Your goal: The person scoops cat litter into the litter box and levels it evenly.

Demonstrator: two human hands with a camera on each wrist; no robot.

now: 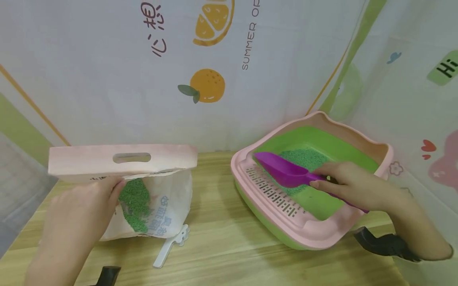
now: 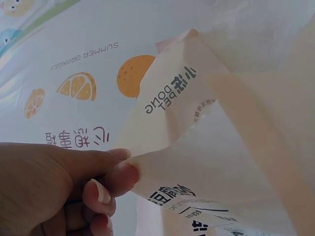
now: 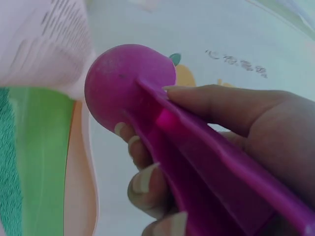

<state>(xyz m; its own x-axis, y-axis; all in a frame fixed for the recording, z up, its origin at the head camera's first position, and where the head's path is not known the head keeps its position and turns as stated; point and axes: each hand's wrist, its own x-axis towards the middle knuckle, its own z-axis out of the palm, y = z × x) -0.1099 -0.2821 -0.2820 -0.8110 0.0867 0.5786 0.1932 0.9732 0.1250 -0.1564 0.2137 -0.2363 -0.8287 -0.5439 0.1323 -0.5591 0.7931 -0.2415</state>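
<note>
At the left, my left hand [image 1: 82, 206] pinches the opened edge of a white cat litter bag [image 1: 179, 198], thumb against fingers in the left wrist view. Green pellets [image 1: 136, 202] show through the bag's mouth. On the right, my right hand [image 1: 358, 184] grips a purple scoop [image 1: 282, 171] by its handle. The scoop is held over a pink-rimmed green litter box [image 1: 329, 240], its tip above the slotted pink grate [image 1: 268, 190]. More green litter [image 1: 304, 158] lies on the box floor, partly hidden behind the scoop. In the right wrist view, thumb and fingers wrap the grooved handle [image 3: 197, 162].
A small white spatula-like tool [image 1: 169, 246] with a paw-shaped end lies on the wooden table [image 1: 222, 242] by the bag. A printed curtain [image 1: 125, 91] with orange drawings hangs behind and along the right. Black wrist straps [image 1: 384, 244] show near both forearms.
</note>
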